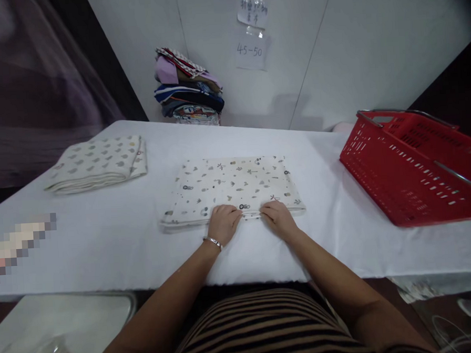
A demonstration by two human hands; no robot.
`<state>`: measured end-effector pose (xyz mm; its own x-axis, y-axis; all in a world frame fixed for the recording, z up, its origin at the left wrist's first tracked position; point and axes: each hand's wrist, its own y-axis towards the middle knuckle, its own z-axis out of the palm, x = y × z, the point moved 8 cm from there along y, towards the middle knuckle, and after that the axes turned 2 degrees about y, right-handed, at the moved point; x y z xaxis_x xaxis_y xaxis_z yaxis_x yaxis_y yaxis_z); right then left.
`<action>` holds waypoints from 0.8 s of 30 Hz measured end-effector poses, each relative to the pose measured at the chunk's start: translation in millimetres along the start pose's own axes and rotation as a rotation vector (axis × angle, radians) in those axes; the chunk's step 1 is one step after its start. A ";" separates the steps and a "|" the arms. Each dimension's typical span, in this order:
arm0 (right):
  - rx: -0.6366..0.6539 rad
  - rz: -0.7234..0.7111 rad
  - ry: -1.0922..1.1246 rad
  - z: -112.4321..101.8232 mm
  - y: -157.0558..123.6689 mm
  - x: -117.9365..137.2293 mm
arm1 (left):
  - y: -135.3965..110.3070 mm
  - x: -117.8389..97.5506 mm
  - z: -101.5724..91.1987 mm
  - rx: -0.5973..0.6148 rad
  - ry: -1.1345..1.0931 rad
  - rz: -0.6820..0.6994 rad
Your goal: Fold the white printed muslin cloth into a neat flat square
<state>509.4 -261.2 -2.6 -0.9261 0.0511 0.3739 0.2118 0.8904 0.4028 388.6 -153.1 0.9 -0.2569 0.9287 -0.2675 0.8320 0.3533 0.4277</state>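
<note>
A folded white cloth (236,184) with small printed figures lies flat in front of me, its layered folded edge toward my body. My left hand (224,222), with a bracelet at the wrist, pinches that near edge just left of its middle. A short gap to the right, my right hand (278,219) grips the same edge, fingers bent over the top. The thumbs point toward each other, and the fingertips are partly hidden in the layers. Farther left rests a second folded cloth (100,160), printed with grey shapes, apart from both hands.
A white-covered table (322,251) spans the view. On its right stands a red plastic basket (409,178) with metal handles. Beyond the back edge is a stack of folded fabrics (189,89) by the wall, with a paper reading 45-50 (250,52). A white stool-like surface (69,322) sits lower left.
</note>
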 end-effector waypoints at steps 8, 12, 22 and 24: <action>0.016 0.022 -0.011 3.0 0.3 -2.2 | -0.5 -1.5 1.0 0.017 -0.007 0.006; 0.012 0.039 -0.019 5.2 1.8 -4.4 | 0.0 -0.5 2.3 0.020 -0.003 -0.001; 0.063 -0.013 -0.012 3.6 -0.9 2.5 | -4.2 -5.7 -1.7 0.038 -0.005 0.039; 0.075 -0.012 -0.017 4.9 -1.1 1.1 | -4.4 -4.5 -0.4 0.055 -0.005 0.025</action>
<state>506.6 -259.9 -6.8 -0.9337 0.0476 0.3548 0.1773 0.9225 0.3428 385.9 -158.8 0.5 -0.2331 0.9366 -0.2618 0.8641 0.3229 0.3860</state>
